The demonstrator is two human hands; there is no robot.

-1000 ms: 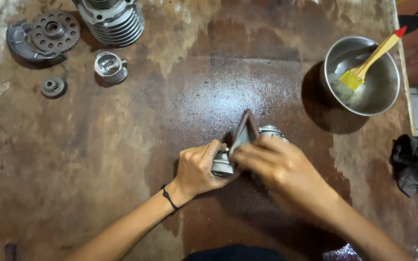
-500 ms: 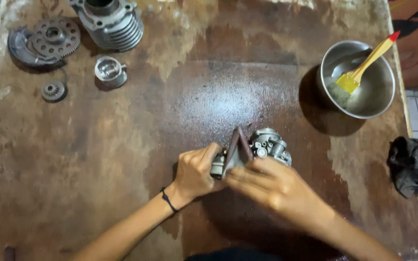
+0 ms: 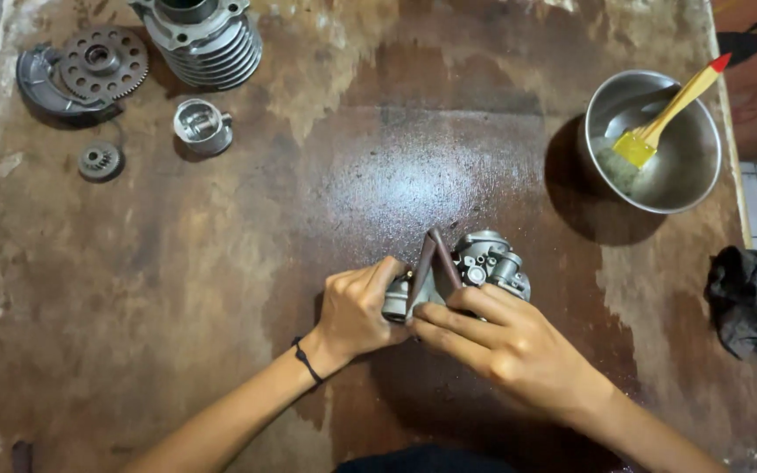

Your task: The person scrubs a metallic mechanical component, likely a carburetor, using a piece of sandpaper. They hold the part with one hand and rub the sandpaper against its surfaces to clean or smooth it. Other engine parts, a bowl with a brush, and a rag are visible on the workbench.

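- Head view: left hand (image 3: 359, 308) is wrapped around the near-left end of a grey metal carburettor (image 3: 484, 263); its fingers cover that end, so the contact surface is hidden.
- Right hand (image 3: 497, 337) pinches a folded brown abrasive sheet (image 3: 434, 258), fingers closed on its lower part; the sheet stands up in a narrow fold against the carburettor, between both hands.
- Carburettor rests on the stained wooden table (image 3: 221, 289); only its far-right half shows.
- Well beyond the grip, right: steel bowl (image 3: 694, 166) with a yellow brush (image 3: 659, 123); bristles are hard to make out.
- Far left of the grip: finned cylinder (image 3: 208, 39), cut off by the frame edge, piston (image 3: 201, 125), gears (image 3: 102, 63).
- Black rag (image 3: 755, 298) sits partly off the table's right edge.
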